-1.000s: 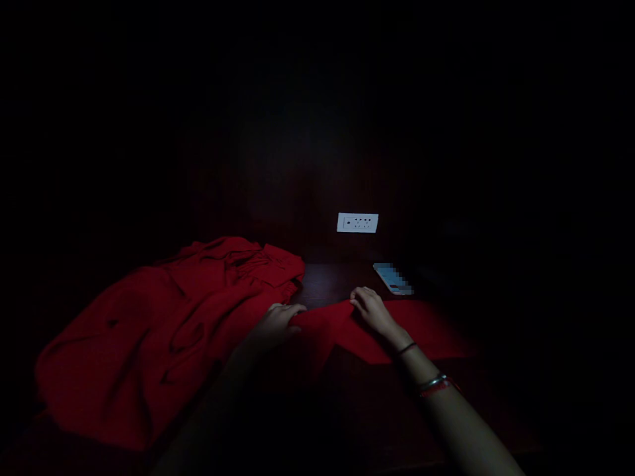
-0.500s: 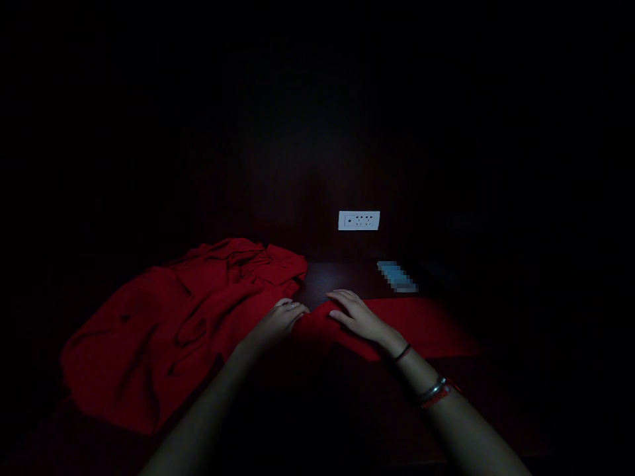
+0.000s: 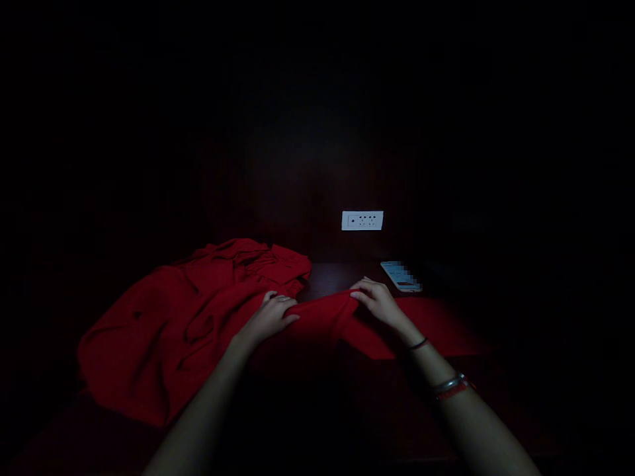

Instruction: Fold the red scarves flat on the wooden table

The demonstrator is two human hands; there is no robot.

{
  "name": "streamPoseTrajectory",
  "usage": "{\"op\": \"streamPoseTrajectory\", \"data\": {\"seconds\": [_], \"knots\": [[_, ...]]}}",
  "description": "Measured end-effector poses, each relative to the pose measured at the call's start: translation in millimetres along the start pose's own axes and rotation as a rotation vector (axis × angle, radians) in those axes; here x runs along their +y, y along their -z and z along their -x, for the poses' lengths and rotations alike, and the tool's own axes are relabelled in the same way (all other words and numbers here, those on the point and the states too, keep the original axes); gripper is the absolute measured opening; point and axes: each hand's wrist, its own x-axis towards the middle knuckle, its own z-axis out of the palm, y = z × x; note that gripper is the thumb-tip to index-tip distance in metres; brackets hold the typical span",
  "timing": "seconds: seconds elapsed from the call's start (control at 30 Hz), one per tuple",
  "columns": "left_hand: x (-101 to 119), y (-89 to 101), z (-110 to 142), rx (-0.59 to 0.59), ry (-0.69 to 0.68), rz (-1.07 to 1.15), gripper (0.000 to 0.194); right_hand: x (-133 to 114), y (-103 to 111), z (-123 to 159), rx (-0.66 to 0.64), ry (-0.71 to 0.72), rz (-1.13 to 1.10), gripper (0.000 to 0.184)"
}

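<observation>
A large red cloth (image 3: 163, 337) lies heaped in folds on the left side of a dark table, and a flat strip of it extends to the right. My left hand (image 3: 272, 316) grips the cloth's far edge near the middle, thumb pointing right. Farther right, my right hand (image 3: 380, 301) pinches the same edge between thumb and fingers. Between my hands the edge is raised and stretched fairly straight, and fabric hangs below it into shadow. Bracelets and a dark band circle my right wrist.
A phone (image 3: 401, 276) with a lit screen lies on the dark table (image 3: 330, 274) beyond my right hand. A white wall socket (image 3: 362, 221) is set in the dark panel behind. Deep shadow hides most of the surroundings.
My hands have moved apart, the right one going right and up with the cloth edge, the left one slightly left. The slack between them has been pulled taut.
</observation>
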Motion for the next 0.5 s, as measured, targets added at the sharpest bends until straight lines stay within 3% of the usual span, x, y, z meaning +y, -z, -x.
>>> {"op": "streamPoseTrajectory", "data": {"seconds": [0.1, 0.2, 0.37, 0.5], "knots": [[-5.8, 1.6, -1.5, 0.054, 0.032, -0.004, 0.025, 18.8, 13.8, 1.3, 0.018, -0.081, 0.100, 0.019], [2.1, 3.9, -4.8, 0.113, 0.016, 0.011, 0.027, 24.7, 15.0, 3.4, 0.018, -0.122, 0.261, 0.021], [26.1, 1.7, -7.4, 0.112, -0.099, -0.036, 0.026, -13.0, -15.6, 6.2, -0.038, 0.086, 0.246, 0.043], [37.9, 3.5, -5.0, 0.113, -0.219, -0.045, 0.025, -36.7, -37.3, 8.6, -0.159, 0.189, 0.215, 0.034]]}}
